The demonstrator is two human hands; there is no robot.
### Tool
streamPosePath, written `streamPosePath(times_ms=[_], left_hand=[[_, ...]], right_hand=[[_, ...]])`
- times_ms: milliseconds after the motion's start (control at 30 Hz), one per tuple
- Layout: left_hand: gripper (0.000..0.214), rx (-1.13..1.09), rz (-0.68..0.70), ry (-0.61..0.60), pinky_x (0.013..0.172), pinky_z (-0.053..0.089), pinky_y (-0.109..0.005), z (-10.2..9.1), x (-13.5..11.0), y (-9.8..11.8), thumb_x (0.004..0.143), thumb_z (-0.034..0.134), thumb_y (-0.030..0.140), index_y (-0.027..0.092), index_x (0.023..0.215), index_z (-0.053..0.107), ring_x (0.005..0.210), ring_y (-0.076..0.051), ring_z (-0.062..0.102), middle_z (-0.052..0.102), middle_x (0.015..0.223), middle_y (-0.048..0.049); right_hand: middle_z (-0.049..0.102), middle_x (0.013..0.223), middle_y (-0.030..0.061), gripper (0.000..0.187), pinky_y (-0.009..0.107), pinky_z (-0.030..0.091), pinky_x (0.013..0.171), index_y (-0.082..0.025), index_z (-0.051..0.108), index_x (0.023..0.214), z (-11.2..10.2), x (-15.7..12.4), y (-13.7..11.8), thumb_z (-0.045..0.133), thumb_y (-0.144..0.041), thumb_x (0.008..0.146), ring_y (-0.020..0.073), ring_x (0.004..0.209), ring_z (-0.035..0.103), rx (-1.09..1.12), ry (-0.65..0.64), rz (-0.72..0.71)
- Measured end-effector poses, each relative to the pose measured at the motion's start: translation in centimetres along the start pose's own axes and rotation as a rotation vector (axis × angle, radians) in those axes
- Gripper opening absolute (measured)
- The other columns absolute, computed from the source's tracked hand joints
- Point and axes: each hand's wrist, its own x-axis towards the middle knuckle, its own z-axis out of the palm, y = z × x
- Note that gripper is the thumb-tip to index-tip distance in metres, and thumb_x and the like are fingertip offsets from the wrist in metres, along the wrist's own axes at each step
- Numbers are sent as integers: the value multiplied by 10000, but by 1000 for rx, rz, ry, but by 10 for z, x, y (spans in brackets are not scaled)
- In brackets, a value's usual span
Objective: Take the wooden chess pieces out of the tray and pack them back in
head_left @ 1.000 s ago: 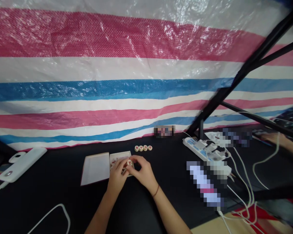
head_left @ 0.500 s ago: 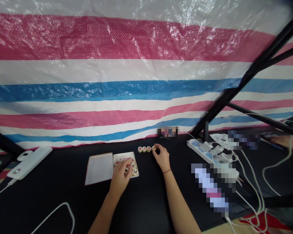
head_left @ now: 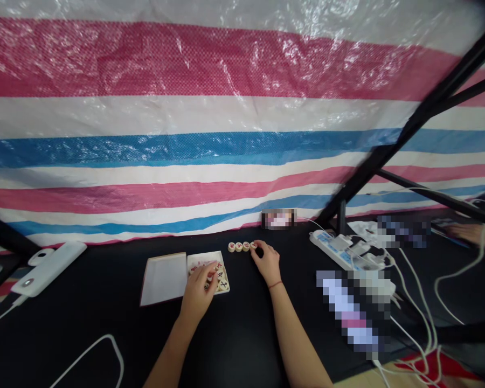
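A small open box (head_left: 224, 269) holds several round cream chess pieces with red and black marks. Its white lid (head_left: 164, 278) lies flat just left of it. My left hand (head_left: 199, 293) rests on the box with fingers curled onto the pieces. A row of round pieces (head_left: 239, 247) lies on the black table (head_left: 105, 302) behind the box. My right hand (head_left: 267, 261) is at the right end of that row, fingertips pinched on the end piece.
A white device (head_left: 48, 267) with a cable lies at the left. A white power strip (head_left: 343, 250) with plugs and several white cables sits at the right. A striped plastic sheet (head_left: 186, 134) hangs behind, black frame bars cross on the right. Another person's hand (head_left: 466, 233) shows far right.
My right hand left the box and carried a piece back to the right end of the row, where it now holds still. My left hand stayed on the box.
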Motion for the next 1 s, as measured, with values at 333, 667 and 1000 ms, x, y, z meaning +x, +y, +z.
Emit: streamPosePath(times_ms=[333,667,1000], left_hand=[[255,173,-112,115,830,485,-355,-14,13,-13,883,443,260,210,993,667,870,-205,632,698,913,-69],[276,553,-69,-301,823,440,-352,-43,26,-47,877,453,310,218,866,714,897,-228,548,600,930,-87],[225,504,-19,-227,825,429,-381,-45,10,-46,872,479,332,215,918,665,989,-256,543,587,1109,-91]], right_hand=[[692,983,113,294,383,446,874,-162,662,973,-18,-7,-25,477,-361,861,243,941,613,116,157,-99],[723,845,41,375,230,452,699,-213,705,896,1,-36,-93,375,-383,950,180,781,667,315,-397,-106],[716,795,35,334,214,408,663,-219,698,947,0,-41,-102,407,-381,938,169,733,661,251,-429,-106]])
